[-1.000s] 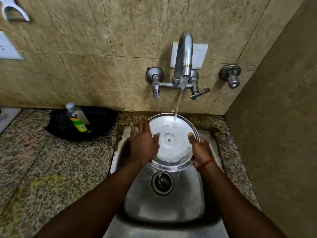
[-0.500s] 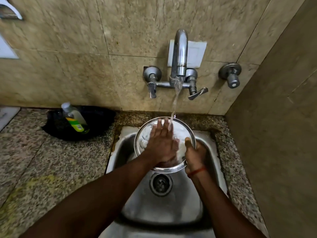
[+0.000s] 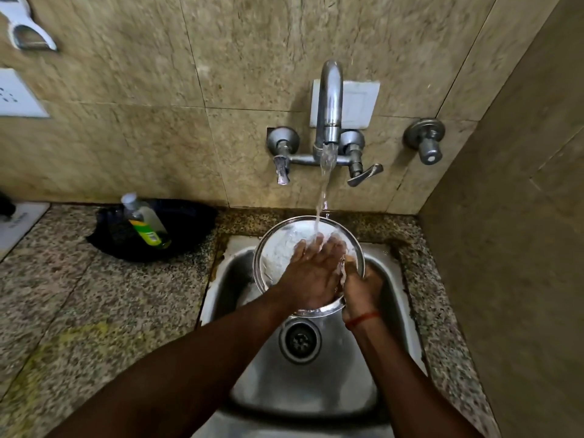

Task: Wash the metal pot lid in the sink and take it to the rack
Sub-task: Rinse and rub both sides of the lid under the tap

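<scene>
Evidently wet, shiny metal lid (image 3: 278, 251) — right hand (image 3: 363, 287) grips its rim, left hand (image 3: 311, 273) flat inside.

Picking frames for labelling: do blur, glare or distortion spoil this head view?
Head view: wide-angle distortion bows the tile joints. The left edge, around the wall socket, is smeared. Running water blurs the spot where the left hand presses the pot lid, whose rim the right hand grips. There is bright glare on the faucet, and the sink is shadowed along its near wall.

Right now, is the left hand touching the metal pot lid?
Touching. The head view shows the left hand pressed flat on the metal pot lid under the running water.
</scene>
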